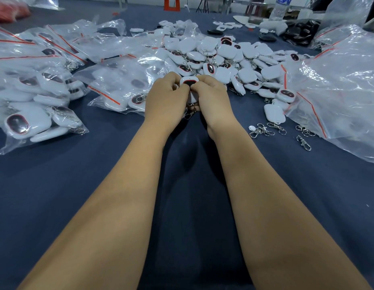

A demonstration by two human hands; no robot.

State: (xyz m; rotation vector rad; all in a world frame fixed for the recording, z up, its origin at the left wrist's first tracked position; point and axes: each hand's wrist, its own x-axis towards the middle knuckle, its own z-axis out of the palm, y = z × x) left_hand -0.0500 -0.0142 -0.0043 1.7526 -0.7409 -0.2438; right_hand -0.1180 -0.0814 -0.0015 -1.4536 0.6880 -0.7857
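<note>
Two hands | left hand [167,97] grips white fob [189,81] | right hand [213,99] seemingly pinches it

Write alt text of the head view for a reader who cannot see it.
The left hand and right hand together hold one white key fob above a dark blue table. A pile of loose fobs lies behind, filled plastic bags to the left.

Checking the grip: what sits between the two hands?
A white key fob with a dark window, pinched by the left hand and right hand, seen in the head view.
</note>
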